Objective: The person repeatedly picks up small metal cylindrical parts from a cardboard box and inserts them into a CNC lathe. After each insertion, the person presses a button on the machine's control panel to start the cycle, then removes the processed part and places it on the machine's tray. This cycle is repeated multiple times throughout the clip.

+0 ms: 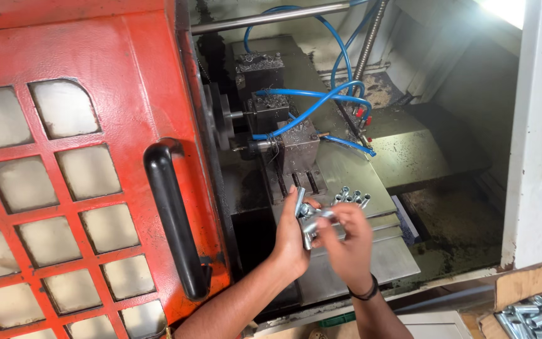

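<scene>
Both my hands are inside the open machine enclosure, over its sloped grey metal bed (371, 182). My left hand (293, 235) grips a bunch of shiny metal bolts (312, 218), one sticking upward. My right hand (348, 237), with a dark band on its wrist, pinches one of these bolts from the right. Several more loose bolts (350, 197) lie on the bed just beyond my fingers. Behind them stand the tool blocks (297, 147) with blue air hoses (312, 103).
The red sliding door (83, 169) with a black handle (172, 220) and grid windows fills the left. A white machine panel (541, 144) stands at the right. A cardboard box (522, 289) with several metal bolts sits at the bottom right.
</scene>
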Tool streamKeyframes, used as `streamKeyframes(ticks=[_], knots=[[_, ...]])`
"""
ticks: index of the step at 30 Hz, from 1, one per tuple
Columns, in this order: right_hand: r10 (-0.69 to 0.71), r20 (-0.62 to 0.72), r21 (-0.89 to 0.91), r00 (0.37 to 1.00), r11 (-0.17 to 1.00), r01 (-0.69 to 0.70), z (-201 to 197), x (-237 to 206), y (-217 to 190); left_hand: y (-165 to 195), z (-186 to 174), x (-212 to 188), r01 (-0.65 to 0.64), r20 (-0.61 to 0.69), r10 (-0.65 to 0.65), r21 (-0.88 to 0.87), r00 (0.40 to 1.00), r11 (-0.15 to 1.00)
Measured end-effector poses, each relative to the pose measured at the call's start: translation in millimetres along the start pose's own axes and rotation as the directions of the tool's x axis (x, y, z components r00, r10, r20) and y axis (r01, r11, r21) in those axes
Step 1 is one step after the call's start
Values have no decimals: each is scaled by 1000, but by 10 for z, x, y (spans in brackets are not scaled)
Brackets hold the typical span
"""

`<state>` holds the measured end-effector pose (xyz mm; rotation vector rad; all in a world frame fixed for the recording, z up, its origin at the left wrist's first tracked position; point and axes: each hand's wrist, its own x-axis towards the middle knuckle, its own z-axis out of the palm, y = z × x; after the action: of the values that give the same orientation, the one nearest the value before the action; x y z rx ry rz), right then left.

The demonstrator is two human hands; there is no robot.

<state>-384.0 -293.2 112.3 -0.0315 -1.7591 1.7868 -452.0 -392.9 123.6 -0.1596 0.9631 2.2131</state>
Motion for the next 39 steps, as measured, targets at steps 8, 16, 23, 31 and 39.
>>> streamKeyframes(ticks=[8,16,23,31,39], knots=[[48,-309,402,950,912,85,-551,-4,208,162,80,-113,-9,20,9,-26,1000,1000],[290,-184,548,939,823,-147,-767,-5,272,158,89,-132,-9,23,9,-21,1000,1000],[328,-101,558,939,800,-220,-802,-65,229,145,104,-145,-19,17,19,-11,1000,1000],[353,-95,580,931,780,-236,-927,-126,240,145,133,-173,-31,11,31,19,999,999],[349,-113,586,930,779,-222,-1027,-188,290,151,151,-190,-35,28,35,9,999,999]])
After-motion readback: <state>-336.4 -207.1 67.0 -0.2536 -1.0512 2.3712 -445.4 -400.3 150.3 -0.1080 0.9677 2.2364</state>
